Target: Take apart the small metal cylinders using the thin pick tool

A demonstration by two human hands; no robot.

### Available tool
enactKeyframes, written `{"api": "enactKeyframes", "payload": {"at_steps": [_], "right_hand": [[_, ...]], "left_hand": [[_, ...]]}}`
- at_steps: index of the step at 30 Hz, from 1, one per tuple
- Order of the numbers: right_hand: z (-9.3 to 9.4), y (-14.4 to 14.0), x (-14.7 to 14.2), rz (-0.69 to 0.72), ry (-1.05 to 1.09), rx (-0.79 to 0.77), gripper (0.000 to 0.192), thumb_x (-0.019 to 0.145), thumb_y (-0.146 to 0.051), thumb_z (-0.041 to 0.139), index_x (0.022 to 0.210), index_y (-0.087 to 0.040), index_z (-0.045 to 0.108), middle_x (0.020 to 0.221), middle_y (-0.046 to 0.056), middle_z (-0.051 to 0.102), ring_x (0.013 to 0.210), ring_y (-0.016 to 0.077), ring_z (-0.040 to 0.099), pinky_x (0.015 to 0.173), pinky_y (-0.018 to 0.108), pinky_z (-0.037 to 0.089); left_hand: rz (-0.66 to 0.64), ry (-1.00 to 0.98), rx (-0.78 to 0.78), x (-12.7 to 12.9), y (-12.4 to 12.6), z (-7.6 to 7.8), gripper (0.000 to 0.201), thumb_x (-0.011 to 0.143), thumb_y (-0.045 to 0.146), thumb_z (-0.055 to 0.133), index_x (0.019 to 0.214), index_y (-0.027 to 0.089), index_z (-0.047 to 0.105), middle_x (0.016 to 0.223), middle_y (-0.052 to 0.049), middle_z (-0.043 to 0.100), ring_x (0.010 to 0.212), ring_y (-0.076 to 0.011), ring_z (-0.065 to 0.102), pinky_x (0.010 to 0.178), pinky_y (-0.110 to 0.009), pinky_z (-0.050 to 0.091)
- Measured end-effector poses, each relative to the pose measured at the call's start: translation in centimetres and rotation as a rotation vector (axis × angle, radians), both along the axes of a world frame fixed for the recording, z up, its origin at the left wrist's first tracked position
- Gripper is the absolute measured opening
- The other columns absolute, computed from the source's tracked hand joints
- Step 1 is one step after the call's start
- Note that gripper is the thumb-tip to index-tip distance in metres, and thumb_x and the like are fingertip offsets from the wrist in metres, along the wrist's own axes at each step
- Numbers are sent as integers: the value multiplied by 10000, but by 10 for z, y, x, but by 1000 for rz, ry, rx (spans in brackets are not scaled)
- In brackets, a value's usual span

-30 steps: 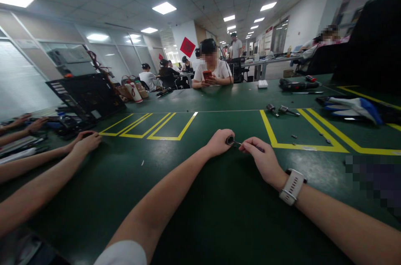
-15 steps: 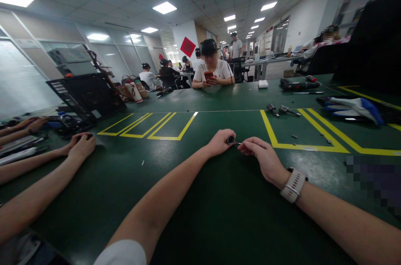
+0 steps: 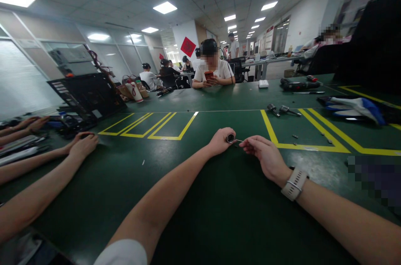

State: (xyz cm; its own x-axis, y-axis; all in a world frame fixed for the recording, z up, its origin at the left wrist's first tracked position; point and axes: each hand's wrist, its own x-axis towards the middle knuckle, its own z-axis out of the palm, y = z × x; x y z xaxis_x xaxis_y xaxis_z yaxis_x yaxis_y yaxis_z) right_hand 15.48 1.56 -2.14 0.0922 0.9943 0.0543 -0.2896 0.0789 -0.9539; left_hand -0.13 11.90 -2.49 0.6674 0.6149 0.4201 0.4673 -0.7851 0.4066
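Note:
Closed round a small metal part with a round, hollow end [image 3: 230,138] is my left hand [image 3: 218,142]. The dark opening of that part faces me. My right hand [image 3: 265,157], with a watch on its wrist, pinches a thin metal rod [image 3: 239,140] between thumb and fingers. The rod's far end reaches the side of the round part; I cannot tell whether it sits inside it. Both hands are just above the green table [image 3: 194,198]. To their right, small metal pieces [image 3: 295,136] lie inside a yellow-taped area.
Two metal parts with shafts [image 3: 285,110] lie farther back. Beyond them are a black tool [image 3: 299,84], a white box [image 3: 263,84] and blue-white gloves [image 3: 360,108]. At left are a co-worker's hands [image 3: 83,144]. Another person [image 3: 213,70] sits opposite with a phone.
My right hand has shifted slightly, and more of the thin rod shows between the hands. My left hand still holds the round metal part in nearly the same place.

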Motion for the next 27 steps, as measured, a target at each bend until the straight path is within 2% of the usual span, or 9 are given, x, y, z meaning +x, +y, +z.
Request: {"api": "enactKeyframes", "payload": {"at_steps": [5,11,16,22,27], "right_hand": [[0,-2,-1,21,-22,-2,145,708,-332,643,690,-188,654,760,44,679,723,172,578,693,324,436],[4,0,5,51,28,-42,147,718,-325,622,696,-184,655,768,59,688,702,177,585,687,335,453],[3,3,7,53,60,-67,138,726,-306,610,694,-180,656,765,63,692,701,178,590,690,339,456],[2,1,4,50,64,-61,114,703,-290,652,675,-180,658,726,49,687,693,169,582,681,317,445],[6,1,5,59,94,-98,102,691,-262,640,648,-171,653,698,55,690,668,160,582,670,305,441]], "left_hand": [[-23,39,93,-1,-1,0,68,763,197,561,711,160,537,711,-2,538,673,-121,496,686,-260,400],[-72,-56,-2,-1,-3,2,129,756,224,589,682,158,506,696,9,511,652,-112,482,649,-242,394],[-73,-30,-28,-1,-2,2,125,758,233,591,697,158,513,719,1,531,672,-117,497,664,-246,406],[-91,60,131,-2,-1,1,57,769,140,520,717,155,539,710,-2,539,677,-117,511,676,-250,394],[-110,47,162,-2,1,-1,75,726,82,519,704,151,536,690,2,531,659,-116,505,663,-246,386]]}}
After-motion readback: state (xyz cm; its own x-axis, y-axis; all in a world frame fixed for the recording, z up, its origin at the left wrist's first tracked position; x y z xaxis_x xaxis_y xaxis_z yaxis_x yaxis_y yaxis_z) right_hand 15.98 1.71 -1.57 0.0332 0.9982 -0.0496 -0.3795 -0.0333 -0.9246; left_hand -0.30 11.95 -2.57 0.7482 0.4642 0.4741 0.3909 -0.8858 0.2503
